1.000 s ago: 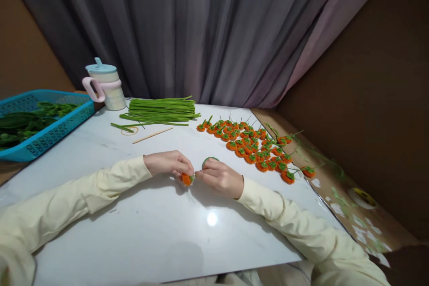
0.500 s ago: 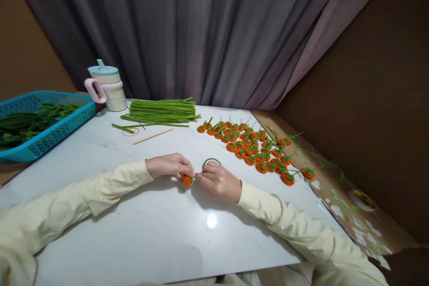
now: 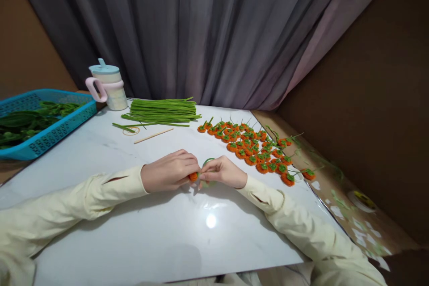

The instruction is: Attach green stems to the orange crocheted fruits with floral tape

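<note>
Over the middle of the white table, my left hand [image 3: 172,170] is closed on a small orange craft fruit [image 3: 193,177], mostly hidden by the fingers. My right hand [image 3: 225,172] meets it from the other side, thumb and fingers pinched at the fruit's green stem end; the pinched part is too small to make out clearly. Just behind the right fingers shows the rim of a green ring [image 3: 208,160], perhaps a roll of tape, partly covered. To the right lie several finished-looking fuzzy orange craft fruits [image 3: 250,160] with green tops and thin stems.
A bundle of green pipe cleaners [image 3: 162,111] lies at the back, with a wooden stick [image 3: 153,136] and a rubber band [image 3: 131,131] before it. At left stand a lidded cup [image 3: 116,98] and a blue basket [image 3: 63,130] of green pieces. Paper scraps [image 3: 337,211] litter the right side.
My left hand has moved slightly right with the orange fruit and turned its back upward. My right hand has turned, and its thumb and fingers now pinch right against the fruit.
</note>
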Action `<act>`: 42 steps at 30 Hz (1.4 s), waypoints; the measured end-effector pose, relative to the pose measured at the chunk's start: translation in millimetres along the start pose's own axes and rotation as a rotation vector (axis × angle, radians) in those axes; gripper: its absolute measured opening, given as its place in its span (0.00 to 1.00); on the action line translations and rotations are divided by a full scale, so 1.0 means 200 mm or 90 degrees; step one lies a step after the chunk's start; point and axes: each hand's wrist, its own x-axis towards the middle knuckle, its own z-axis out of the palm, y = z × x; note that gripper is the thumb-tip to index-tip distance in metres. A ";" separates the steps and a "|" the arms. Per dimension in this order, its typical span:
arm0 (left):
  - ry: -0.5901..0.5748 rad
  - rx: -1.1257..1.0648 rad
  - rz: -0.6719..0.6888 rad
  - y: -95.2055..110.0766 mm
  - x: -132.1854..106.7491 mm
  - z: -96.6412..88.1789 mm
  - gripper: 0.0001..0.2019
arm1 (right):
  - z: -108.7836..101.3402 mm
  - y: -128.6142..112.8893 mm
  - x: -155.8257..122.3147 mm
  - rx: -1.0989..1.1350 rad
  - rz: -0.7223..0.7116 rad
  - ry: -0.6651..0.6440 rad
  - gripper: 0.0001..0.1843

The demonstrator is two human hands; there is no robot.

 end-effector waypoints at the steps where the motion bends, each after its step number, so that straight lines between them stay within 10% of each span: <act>1: 0.008 -0.006 0.008 -0.01 0.00 0.00 0.04 | 0.00 0.00 0.00 0.006 0.002 -0.014 0.20; 10: -0.015 -0.351 -0.196 -0.04 0.02 0.00 0.09 | -0.01 0.00 -0.01 -0.114 -0.085 -0.012 0.14; 27: -0.156 -1.109 -0.470 -0.14 0.04 0.05 0.15 | 0.00 0.03 -0.01 -0.829 -0.726 0.162 0.13; 31: -0.134 -0.894 -0.427 -0.11 0.05 0.03 0.18 | 0.00 0.06 0.00 -0.790 -0.681 0.170 0.14; 37: 0.125 -0.173 -0.193 -0.01 0.02 0.03 0.15 | 0.00 0.06 0.01 -0.460 -0.408 0.177 0.12; 42: 0.118 0.052 -0.100 0.04 0.00 0.06 0.06 | 0.01 0.02 0.01 -0.266 -0.219 0.147 0.07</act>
